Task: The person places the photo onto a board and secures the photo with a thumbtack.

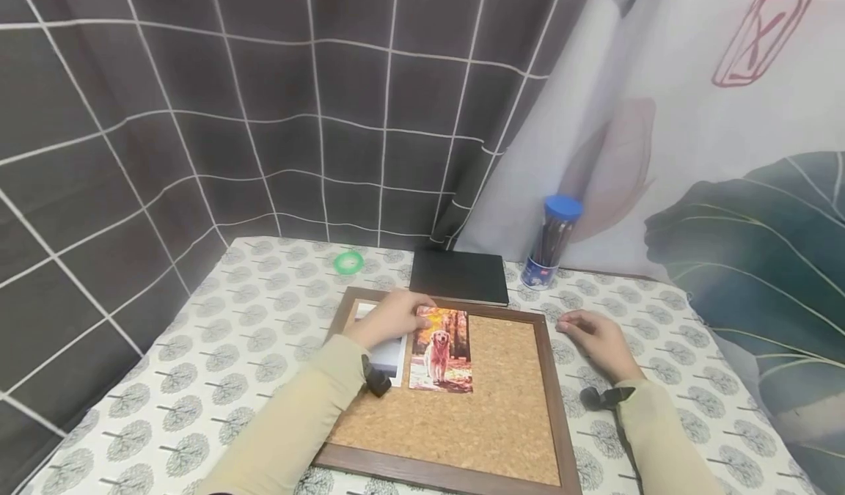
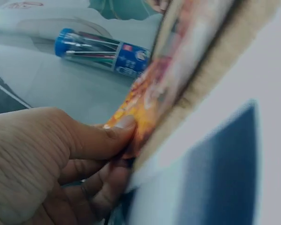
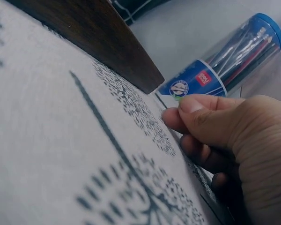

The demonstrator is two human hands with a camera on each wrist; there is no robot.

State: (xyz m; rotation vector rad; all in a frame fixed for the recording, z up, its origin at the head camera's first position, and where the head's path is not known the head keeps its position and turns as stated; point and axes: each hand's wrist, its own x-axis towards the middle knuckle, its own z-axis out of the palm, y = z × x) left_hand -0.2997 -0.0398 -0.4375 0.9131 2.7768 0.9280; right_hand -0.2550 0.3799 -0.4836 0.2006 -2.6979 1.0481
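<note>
My left hand point(image 1: 392, 315) pinches the upper left corner of a dog photo point(image 1: 440, 359), a golden-haired dog among orange autumn trees. In the left wrist view the thumb presses on the photo's orange part point(image 2: 143, 112). The photo overlaps the cork board point(image 1: 455, 433), which has a brown wooden frame. Another photo with a white border point(image 1: 389, 359) lies on the board's left side, partly hidden by my left hand and wrist. Beyond the frame's right edge, my right hand point(image 1: 601, 345) has thumb and forefinger together, with a tiny green piece point(image 3: 178, 98) at their tips.
A clear tube of pencils with a blue lid point(image 1: 553, 242) stands at the back right. Behind the board lies a black notebook point(image 1: 458, 276), with a green ring point(image 1: 348, 262) to its left. A tree-print cloth point(image 1: 264, 334) covers the table; curtains hang behind.
</note>
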